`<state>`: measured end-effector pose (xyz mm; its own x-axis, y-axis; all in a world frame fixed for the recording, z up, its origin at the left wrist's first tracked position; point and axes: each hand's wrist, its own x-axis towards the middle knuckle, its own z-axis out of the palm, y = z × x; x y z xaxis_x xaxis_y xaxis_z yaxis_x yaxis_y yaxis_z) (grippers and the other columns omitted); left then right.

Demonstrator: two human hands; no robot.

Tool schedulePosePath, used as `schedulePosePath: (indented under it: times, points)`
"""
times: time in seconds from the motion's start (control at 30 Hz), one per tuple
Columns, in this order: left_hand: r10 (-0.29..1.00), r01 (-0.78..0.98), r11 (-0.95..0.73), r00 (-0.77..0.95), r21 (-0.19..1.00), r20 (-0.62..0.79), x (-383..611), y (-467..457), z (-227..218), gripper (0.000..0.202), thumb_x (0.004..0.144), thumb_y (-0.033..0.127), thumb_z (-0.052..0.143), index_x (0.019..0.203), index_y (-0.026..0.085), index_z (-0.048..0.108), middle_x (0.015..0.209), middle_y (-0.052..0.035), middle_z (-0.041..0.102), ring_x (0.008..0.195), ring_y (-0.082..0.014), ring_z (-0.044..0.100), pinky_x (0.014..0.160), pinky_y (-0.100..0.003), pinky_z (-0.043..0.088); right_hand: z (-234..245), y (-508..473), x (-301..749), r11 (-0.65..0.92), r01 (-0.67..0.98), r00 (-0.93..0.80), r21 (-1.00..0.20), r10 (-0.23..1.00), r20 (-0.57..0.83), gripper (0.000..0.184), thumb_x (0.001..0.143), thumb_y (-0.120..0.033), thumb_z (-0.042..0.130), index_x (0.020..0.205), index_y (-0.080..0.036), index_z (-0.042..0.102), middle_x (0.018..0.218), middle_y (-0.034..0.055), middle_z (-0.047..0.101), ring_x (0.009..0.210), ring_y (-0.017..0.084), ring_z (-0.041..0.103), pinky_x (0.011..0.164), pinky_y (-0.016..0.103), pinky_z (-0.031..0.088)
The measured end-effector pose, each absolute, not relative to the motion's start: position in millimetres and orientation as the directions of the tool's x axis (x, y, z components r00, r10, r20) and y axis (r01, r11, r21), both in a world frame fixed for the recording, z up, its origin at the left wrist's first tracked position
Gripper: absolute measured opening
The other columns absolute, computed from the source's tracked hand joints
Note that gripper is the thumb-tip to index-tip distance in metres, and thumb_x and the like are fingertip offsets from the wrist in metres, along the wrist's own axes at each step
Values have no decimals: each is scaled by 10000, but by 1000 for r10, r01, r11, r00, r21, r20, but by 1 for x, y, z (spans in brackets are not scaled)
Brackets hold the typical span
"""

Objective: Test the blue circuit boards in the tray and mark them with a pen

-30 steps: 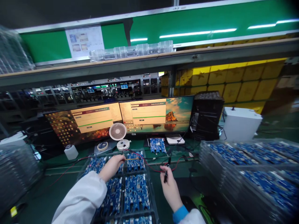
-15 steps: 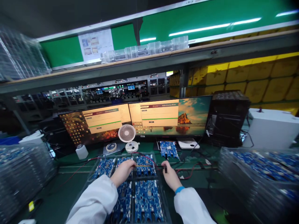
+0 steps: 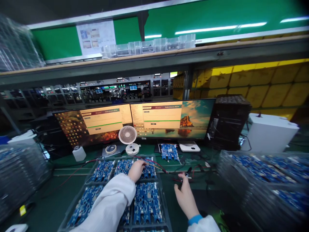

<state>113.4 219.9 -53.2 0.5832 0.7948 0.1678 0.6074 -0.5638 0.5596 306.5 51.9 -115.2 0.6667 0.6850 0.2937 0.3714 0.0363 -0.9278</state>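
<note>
The work surface (image 3: 60,167) is a dark green bench, and a long shelf (image 3: 154,61) runs above it. Behind the bench there are rows of machines with small lit screens, and yellow cartons (image 3: 253,83) are stacked on the right.

Two monitors (image 3: 135,122) stand side by side. In front of them I count one small white fan (image 3: 127,135), one white bottle (image 3: 79,153) and one single blue board (image 3: 169,152). A black computer case (image 3: 229,120) and a white box (image 3: 271,132) stand on the right.

A clear tray (image 3: 161,206) of blue circuit boards (image 3: 147,203) lies before the person; about six boards are visible. The left hand (image 3: 136,170) rests on the far row, its fingers closed on a thin probe (image 3: 152,165) with a red wire. The right hand (image 3: 185,195) is beside the tray, pinching a black probe (image 3: 186,174) between thumb and fingers. Stacks of other trays (image 3: 263,180) are at both sides.
</note>
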Motion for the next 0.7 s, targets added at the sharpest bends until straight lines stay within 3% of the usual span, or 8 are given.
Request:
schedulePosePath:
  times: [0.13,0.3,0.7]
  points:
    - [817,586,-542,534,603,215,125,223,-61,201,843,112,562,948,157,727,986,-79,730,981,-198,645,951,-296,457,-124,52,312,25,351,692,-936,667,277,471,651,-439,531,1057,-203,491,1253,178,545,1314,351,432,1095,495,338]
    - [848,570,-501,472,652,239,133,228,-72,148,813,115,607,905,152,717,964,-73,729,961,-183,659,952,-302,472,-129,55,312,41,315,731,-948,627,270,475,687,-445,527,1099,-224,446,1476,170,352,1425,320,260,1135,465,278]
    - [862,574,-465,468,674,196,137,234,-81,168,815,102,601,941,126,709,965,-91,734,927,-186,678,913,-293,498,-127,54,306,77,234,747,-969,624,230,482,687,-447,545,1098,-246,394,1558,171,235,1412,309,300,1131,450,270]
